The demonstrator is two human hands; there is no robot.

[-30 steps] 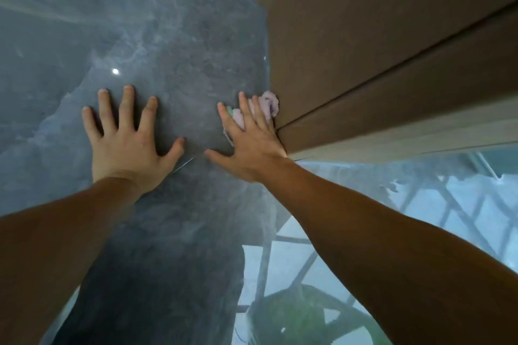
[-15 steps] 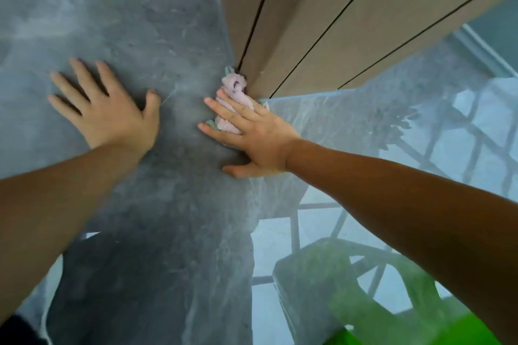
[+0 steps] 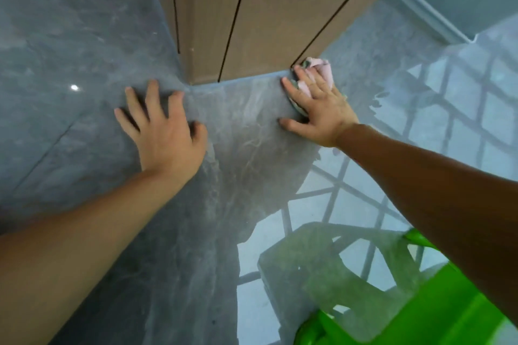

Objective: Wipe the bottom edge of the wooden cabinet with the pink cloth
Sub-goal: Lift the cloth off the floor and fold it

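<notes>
- Wooden cabinet [image 3: 269, 8]: tall brown panelled unit with dark vertical seams, standing on the floor. Its bottom edge meets the tiles along a pale line that runs from the near corner rightward.
- Floor [image 3: 70, 36]: glossy grey marble-look tile, reflective, showing a window grille and the person's outline. It serves as the bearing surface for both hands.
- Pink cloth [image 3: 322, 68]: small crumpled pink rag with a greenish patch. It lies on the floor against the cabinet's bottom edge, at the foot of the right-most dark seam.
- Right hand [image 3: 319, 109]: laid palm-down over the cloth, the fingers [image 3: 301, 78] spread and nearly flat, pressing rather than gripping. The cloth lies under the fingers and shows between and beyond the fingertips on the cabinet side. The thumb is splayed out on the bare tile, clear of the cloth. Judged purpose: flat pressure keeps the rag pinned into the seam between wood and floor while it is dragged along.
- Left hand [image 3: 165, 131]: open, holding nothing, palm and spread fingers flat on the tile just before the cabinet's near corner, well apart from the cloth. Judged purpose: a prop for body weight in a low crouch.
- Bright green plastic object [image 3: 420, 311]: lower right, near the person, only partly in view; type cannot be told. Not involved in the wiping.
</notes>
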